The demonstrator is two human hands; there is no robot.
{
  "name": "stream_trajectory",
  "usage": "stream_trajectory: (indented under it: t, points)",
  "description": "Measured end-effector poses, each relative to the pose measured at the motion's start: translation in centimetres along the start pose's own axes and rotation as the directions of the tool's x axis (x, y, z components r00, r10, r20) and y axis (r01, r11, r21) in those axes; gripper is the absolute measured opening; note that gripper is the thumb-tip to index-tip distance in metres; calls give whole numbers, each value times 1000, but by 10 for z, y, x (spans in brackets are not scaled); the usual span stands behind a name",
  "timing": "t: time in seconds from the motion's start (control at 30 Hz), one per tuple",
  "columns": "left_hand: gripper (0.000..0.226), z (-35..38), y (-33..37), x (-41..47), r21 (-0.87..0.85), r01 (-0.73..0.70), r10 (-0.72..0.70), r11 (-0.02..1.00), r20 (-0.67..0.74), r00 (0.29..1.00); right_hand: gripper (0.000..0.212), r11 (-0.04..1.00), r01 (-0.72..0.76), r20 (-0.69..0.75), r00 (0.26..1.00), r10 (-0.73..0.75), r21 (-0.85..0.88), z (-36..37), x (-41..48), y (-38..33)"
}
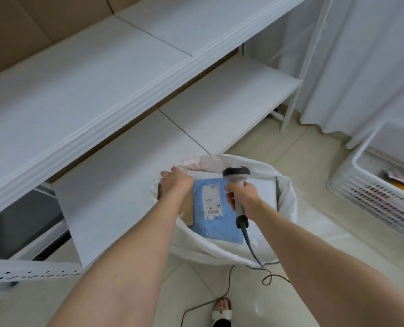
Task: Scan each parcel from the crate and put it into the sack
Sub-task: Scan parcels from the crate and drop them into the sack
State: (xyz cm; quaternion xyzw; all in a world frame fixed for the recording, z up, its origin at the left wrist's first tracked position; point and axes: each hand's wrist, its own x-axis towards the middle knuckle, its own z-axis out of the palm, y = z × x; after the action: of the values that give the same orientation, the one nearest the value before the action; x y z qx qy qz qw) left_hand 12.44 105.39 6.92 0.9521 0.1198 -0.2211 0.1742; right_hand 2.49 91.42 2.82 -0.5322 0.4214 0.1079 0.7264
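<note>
Slack cloth is posing the risk: the left grip [176, 179] is pinching the far-left rim of the sack [288, 197] and holding its mouth open. If that fold slips, the cloth could fall over the blue parcel [212, 228], which is lying label-up inside. The right grip [241, 197] is wrapping fully round the scanner [236, 172] above that parcel. Its cable [250, 246] is trailing across the near rim and could snag. More parcels are sitting in the crate [361, 175], well apart on the right.
</note>
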Motion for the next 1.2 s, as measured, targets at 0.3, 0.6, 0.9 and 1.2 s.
stream_trajectory:
  t: [0.3,0.6,0.9,1.2]
  points:
    - [39,29,177,-149,7,-315,315,949,15,949,26,947,40,-68,997,-20,318,-193,-88,-68]
    - [43,110,323,-291,24,-518,514,855,102,852,11,836,152,-157,984,-80,527,-380,-162,-94]
    - [37,210,458,-352,28,-667,643,744,242,727,11,694,228,-297,955,-21,683,-527,-144,-101]
    - [38,326,603,-334,33,-725,643,688,436,630,14,621,210,-352,929,113,755,-671,-48,-140]
